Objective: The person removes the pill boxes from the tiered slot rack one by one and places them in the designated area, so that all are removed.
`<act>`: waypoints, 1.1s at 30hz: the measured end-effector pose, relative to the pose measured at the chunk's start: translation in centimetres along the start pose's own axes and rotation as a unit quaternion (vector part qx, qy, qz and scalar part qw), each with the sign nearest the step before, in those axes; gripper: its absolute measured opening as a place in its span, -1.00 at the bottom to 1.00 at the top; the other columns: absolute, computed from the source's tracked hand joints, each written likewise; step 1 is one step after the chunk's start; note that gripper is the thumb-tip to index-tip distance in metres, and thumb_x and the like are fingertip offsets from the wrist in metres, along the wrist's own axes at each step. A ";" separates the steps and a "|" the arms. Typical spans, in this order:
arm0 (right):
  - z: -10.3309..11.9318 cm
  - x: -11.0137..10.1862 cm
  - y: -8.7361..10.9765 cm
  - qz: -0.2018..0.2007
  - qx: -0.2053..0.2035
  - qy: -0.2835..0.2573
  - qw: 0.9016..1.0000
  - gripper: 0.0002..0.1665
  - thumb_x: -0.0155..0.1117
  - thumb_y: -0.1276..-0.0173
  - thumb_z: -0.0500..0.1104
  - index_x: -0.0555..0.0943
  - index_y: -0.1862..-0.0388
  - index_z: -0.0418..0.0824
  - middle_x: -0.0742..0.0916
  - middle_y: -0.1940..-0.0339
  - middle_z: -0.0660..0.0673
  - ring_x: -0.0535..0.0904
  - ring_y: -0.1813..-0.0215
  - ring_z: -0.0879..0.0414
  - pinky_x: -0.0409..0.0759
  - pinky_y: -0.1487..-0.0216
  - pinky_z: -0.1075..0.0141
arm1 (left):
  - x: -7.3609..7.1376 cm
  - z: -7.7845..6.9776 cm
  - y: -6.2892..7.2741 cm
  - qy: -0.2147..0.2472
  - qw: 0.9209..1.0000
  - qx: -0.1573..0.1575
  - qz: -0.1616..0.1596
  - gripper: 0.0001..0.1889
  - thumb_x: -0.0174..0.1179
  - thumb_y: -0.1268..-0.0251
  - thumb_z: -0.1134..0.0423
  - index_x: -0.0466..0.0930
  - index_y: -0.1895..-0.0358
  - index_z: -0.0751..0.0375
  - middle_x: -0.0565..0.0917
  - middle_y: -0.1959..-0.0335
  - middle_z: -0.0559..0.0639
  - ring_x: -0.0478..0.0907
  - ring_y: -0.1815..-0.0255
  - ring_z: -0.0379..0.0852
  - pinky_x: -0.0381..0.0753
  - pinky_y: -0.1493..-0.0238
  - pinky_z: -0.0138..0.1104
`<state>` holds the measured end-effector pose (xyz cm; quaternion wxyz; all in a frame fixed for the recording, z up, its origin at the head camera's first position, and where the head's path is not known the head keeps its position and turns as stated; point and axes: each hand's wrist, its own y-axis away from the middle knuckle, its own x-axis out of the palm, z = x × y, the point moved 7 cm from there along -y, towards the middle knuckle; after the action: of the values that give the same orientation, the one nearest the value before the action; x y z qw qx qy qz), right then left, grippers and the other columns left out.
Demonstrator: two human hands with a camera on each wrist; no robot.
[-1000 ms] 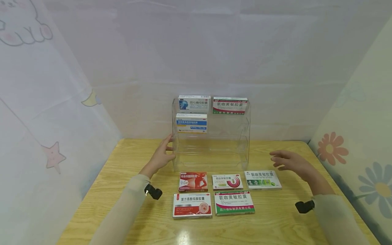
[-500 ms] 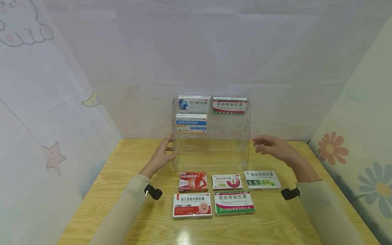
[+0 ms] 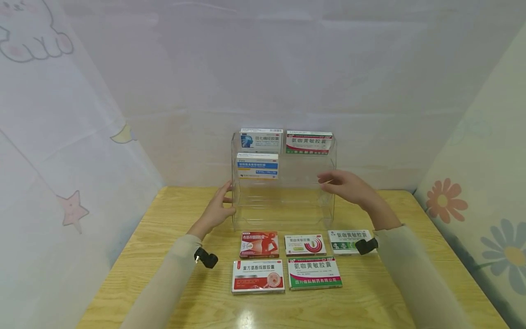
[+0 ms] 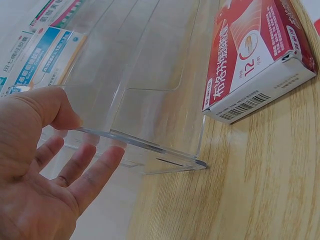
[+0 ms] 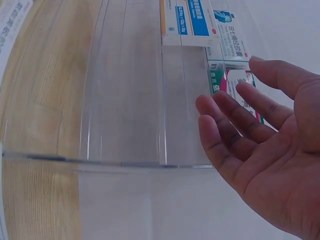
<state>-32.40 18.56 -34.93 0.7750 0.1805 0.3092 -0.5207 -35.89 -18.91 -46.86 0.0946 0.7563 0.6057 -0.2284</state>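
A clear tiered display rack (image 3: pixel 283 197) stands on the table, bearing a blue-and-white medicine box (image 3: pixel 257 167), a white medicine box with a blue picture (image 3: pixel 260 140) and a red-and-green medicine box (image 3: pixel 309 142). My left hand (image 3: pixel 213 212) holds the rack's left side panel, its thumb (image 4: pixel 67 117) at the front edge and its fingertips along the outer face. Over the rack's right side hovers my right hand (image 3: pixel 349 187), fingers loosely bent with nothing between them. In the right wrist view its fingertips overlap the upper tiers, close to the red-and-green box.
Several medicine boxes lie flat before the rack: a red box (image 3: pixel 259 244), a white box with pink rings (image 3: pixel 305 245), a white-and-green box (image 3: pixel 349 238), a red-and-white box (image 3: pixel 258 277) and another red-and-green box (image 3: pixel 314 273). Cloth walls surround the wooden table (image 3: pixel 205 297).
My right hand has moved left and upward, from beside the rack to over its right side. The left hand, rack and boxes stay where they were.
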 end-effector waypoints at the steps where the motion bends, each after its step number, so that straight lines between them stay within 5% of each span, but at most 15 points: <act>1: 0.1 0.1 -0.3 -0.002 0.001 -0.001 1.000 -0.46 0.20 -0.53 0.02 0.50 -0.38 -0.17 0.63 -0.29 -0.24 0.54 -0.31 -0.17 0.47 -0.31 -0.15 | 0.0 0.0 0.0 0.000 1.000 0.001 0.001 0.01 0.19 -0.20 0.48 -0.14 -0.67 -0.08 0.17 -0.57 0.13 0.39 -0.34 0.26 0.63 0.05 -0.14; 9: 1.2 0.7 -2.7 -0.022 0.004 -0.025 0.999 -0.49 0.22 -0.52 -0.01 0.51 -0.36 -0.16 0.63 -0.28 -0.22 0.54 -0.31 -0.13 0.47 -0.33 -0.11 | 0.0 -0.2 -0.2 0.001 1.000 0.013 0.004 0.01 0.18 -0.18 0.51 -0.13 -0.67 -0.03 0.16 -0.56 0.19 0.41 -0.33 0.32 0.62 0.08 -0.16; 33: 4.0 2.8 -8.5 -0.063 -0.006 0.023 0.998 -0.46 0.25 -0.48 0.05 0.51 -0.37 -0.07 0.64 -0.26 -0.11 0.57 -0.28 -0.07 0.57 -0.23 -0.03 | 0.2 0.2 -0.2 -0.014 1.000 0.001 -0.002 0.03 0.20 -0.17 0.48 -0.13 -0.67 -0.09 0.17 -0.56 0.11 0.42 -0.34 0.24 0.67 0.00 -0.07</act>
<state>-38.25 10.87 -33.52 0.7346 0.1682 0.3405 -0.5623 -36.10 -18.77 -47.08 0.1019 0.7519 0.6058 -0.2393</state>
